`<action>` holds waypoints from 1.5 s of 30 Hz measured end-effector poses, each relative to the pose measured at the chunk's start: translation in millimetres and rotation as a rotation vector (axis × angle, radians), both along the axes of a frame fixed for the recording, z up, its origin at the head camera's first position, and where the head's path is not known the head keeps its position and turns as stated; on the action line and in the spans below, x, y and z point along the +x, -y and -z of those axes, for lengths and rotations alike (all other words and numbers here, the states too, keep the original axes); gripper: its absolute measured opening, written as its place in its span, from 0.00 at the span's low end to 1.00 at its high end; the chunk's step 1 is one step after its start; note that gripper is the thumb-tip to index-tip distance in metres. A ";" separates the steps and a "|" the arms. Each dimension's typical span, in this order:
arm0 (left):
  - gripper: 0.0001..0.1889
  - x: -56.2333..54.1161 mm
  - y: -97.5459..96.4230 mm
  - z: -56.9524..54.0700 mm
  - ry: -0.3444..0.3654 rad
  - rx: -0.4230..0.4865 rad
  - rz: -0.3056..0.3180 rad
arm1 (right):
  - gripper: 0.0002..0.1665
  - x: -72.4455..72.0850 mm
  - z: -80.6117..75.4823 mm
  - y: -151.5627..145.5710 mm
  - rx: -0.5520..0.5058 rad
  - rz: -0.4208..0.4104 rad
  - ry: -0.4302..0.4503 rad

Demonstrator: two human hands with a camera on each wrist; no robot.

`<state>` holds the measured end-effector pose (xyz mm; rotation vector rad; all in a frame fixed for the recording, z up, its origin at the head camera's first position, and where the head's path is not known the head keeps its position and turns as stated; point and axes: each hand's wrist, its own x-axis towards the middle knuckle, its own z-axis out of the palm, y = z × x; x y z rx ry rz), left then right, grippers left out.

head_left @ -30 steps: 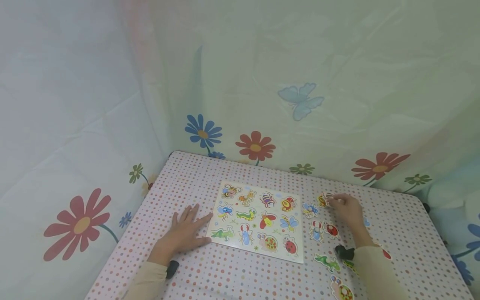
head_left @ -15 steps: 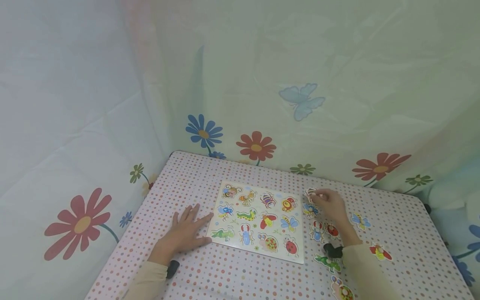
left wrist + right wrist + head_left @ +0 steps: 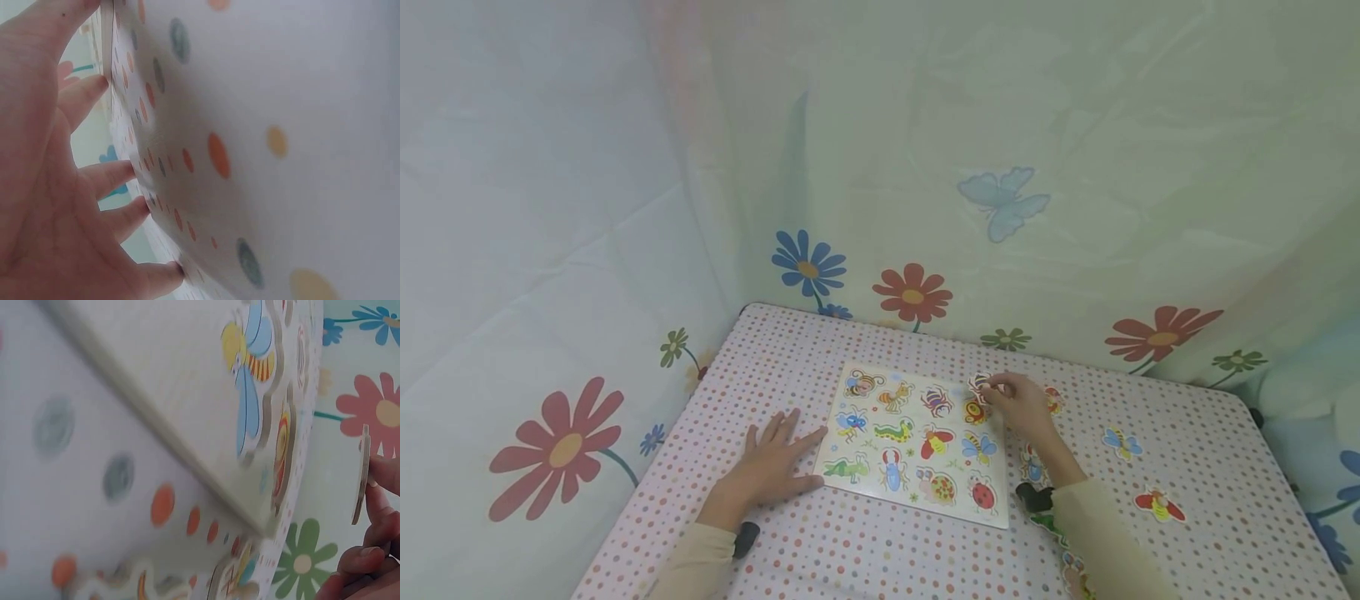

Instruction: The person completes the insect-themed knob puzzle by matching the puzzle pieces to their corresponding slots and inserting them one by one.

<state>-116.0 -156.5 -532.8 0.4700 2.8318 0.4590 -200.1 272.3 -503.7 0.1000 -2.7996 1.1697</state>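
A flat wooden puzzle board (image 3: 917, 495) with several bug pictures lies on the table. My left hand (image 3: 767, 467) rests with fingers spread at the board's left edge, thumb and index finger touching it; the left wrist view shows the fingertips (image 3: 117, 176) on the cloth. Between thumb and fingers my right hand (image 3: 1026, 410) pinches a dark-striped bug puzzle piece (image 3: 978, 384) above the board's upper right corner. Seen edge-on in the right wrist view, that thin piece (image 3: 362, 478) is clear of the board.
Loose pieces lie right of the board: a red-and-yellow one (image 3: 1054, 400), a blue beetle (image 3: 1032, 467), a blue-winged bug (image 3: 1122, 443) and a red-winged bug (image 3: 1160, 504). The right forearm partly covers others. Printed curtains (image 3: 880, 167) stand behind the dotted tablecloth (image 3: 1225, 467).
My right hand has carried the dark-striped puzzle piece leftward from among the loose pieces to above the board's upper right corner. My left hand has stayed in place.
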 end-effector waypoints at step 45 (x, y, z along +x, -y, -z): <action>0.41 2.0 -1.2 -4.3 0.002 0.019 -0.004 | 0.12 -12.5 18.2 64.1 -0.027 -0.123 0.214</action>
